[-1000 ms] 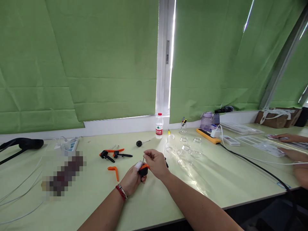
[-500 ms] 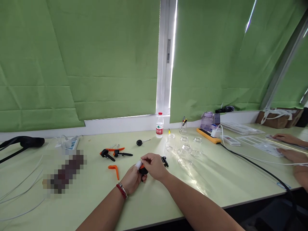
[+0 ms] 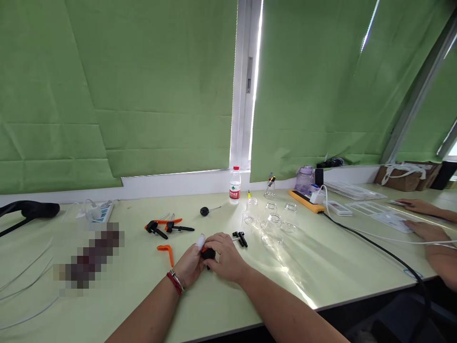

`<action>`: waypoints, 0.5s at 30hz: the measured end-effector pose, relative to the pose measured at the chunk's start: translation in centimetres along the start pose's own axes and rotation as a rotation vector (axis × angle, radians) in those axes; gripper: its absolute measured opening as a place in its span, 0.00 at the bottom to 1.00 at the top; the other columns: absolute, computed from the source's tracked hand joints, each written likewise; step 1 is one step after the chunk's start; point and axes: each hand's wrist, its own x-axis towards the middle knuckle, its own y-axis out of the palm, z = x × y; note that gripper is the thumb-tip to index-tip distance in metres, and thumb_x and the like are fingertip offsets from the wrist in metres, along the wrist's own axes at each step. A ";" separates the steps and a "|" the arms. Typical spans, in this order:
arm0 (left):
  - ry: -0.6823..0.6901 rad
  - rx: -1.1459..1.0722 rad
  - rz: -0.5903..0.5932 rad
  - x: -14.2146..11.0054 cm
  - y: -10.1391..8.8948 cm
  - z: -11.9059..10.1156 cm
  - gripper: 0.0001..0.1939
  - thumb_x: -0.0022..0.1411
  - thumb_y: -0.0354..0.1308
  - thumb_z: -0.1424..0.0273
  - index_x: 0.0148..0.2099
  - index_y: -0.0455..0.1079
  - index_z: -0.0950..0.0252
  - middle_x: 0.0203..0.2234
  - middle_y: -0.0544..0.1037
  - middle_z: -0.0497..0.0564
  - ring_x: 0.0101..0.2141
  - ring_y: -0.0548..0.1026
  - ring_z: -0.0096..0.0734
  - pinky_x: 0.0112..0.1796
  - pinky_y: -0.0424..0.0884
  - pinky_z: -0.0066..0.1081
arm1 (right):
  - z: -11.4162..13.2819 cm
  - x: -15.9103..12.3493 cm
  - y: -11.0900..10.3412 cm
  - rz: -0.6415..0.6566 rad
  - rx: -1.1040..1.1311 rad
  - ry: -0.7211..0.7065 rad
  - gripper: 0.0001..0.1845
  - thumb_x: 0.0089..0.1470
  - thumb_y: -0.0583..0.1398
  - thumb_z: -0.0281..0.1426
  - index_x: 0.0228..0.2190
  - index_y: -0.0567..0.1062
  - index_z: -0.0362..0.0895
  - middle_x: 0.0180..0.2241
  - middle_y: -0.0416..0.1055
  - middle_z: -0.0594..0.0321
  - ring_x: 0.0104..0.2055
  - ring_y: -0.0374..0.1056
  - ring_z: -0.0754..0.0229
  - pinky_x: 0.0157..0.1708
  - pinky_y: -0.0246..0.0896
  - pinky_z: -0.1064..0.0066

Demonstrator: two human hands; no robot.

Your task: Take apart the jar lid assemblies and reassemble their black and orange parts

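My left hand (image 3: 191, 265), its thumb wrapped in white, is closed around a small black and orange part (image 3: 208, 254). My right hand (image 3: 225, 257) grips the same part from the other side, fingers curled over its top. The fingers cover much of it, so its kind cannot be made out. Just beyond my right hand lie black pieces with a metal rod (image 3: 241, 239). To the left of my hands are an angled orange piece (image 3: 166, 250) and two black and orange assemblies with metal rods (image 3: 174, 226). A screwdriver with a round black handle (image 3: 204, 211) lies farther back.
A water bottle (image 3: 234, 186) stands near the window wall. Several clear glass jars (image 3: 274, 228) stand to the right, before a yellow power strip (image 3: 306, 202) with a black cable (image 3: 371, 244). Another person's hands (image 3: 424, 230) rest at the far right. A blurred patch covers something at left.
My right hand has shifted slightly left and its fingers now curl over the part. Both hands stay on it. The black pieces beyond the right hand show more fully. The view has shifted slightly.
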 end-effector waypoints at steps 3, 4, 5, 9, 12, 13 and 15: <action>0.011 0.092 0.067 -0.3 -0.3 -0.6 0.25 0.57 0.55 0.48 0.41 0.73 0.67 0.30 0.76 0.52 0.31 0.71 0.32 0.28 0.62 0.28 | -0.4 -0.1 -0.1 0.045 -0.009 -0.058 0.17 0.43 0.68 0.29 0.38 0.76 0.47 0.44 0.73 0.60 0.48 0.63 0.53 0.52 0.52 0.58; 0.026 0.126 0.105 -0.4 -0.5 -0.8 0.24 0.58 0.56 0.50 0.42 0.73 0.67 0.31 0.76 0.53 0.32 0.71 0.33 0.30 0.64 0.28 | -0.6 -0.1 -0.2 0.058 -0.007 -0.079 0.16 0.43 0.67 0.29 0.38 0.75 0.46 0.44 0.72 0.59 0.48 0.63 0.53 0.53 0.52 0.58; 0.042 0.163 0.142 -0.4 -0.5 -0.9 0.22 0.58 0.57 0.52 0.42 0.73 0.66 0.32 0.76 0.53 0.33 0.71 0.33 0.32 0.64 0.29 | -0.7 -0.1 -0.4 0.072 0.000 -0.098 0.15 0.44 0.67 0.29 0.38 0.75 0.46 0.45 0.72 0.58 0.49 0.63 0.53 0.53 0.52 0.58; 0.052 0.355 0.189 -0.7 -0.6 -1.1 0.17 0.55 0.63 0.59 0.43 0.73 0.64 0.32 0.75 0.50 0.30 0.69 0.29 0.31 0.64 0.27 | -0.8 0.0 -1.0 0.139 0.047 -0.148 0.17 0.47 0.62 0.24 0.41 0.75 0.47 0.45 0.72 0.58 0.48 0.65 0.55 0.54 0.54 0.59; 0.009 0.454 0.148 -0.6 -0.5 -1.0 0.14 0.52 0.65 0.62 0.39 0.72 0.64 0.26 0.72 0.47 0.26 0.66 0.27 0.26 0.61 0.25 | -0.7 0.1 -1.3 0.191 0.048 -0.155 0.19 0.48 0.60 0.24 0.43 0.75 0.47 0.48 0.69 0.56 0.51 0.63 0.55 0.54 0.55 0.60; -0.003 0.462 0.136 -0.6 -0.5 -0.9 0.13 0.51 0.65 0.62 0.37 0.72 0.65 0.24 0.71 0.46 0.24 0.65 0.26 0.24 0.61 0.25 | -0.8 0.1 -1.4 0.207 0.051 -0.147 0.18 0.49 0.60 0.25 0.43 0.76 0.47 0.50 0.68 0.56 0.53 0.62 0.55 0.54 0.55 0.60; -0.028 0.443 0.110 -0.5 -0.6 -0.7 0.14 0.52 0.64 0.60 0.34 0.71 0.65 0.22 0.69 0.45 0.23 0.65 0.26 0.23 0.62 0.26 | -1.1 0.4 -1.8 0.228 0.081 -0.119 0.17 0.48 0.63 0.29 0.43 0.76 0.48 0.54 0.65 0.55 0.56 0.60 0.54 0.55 0.55 0.60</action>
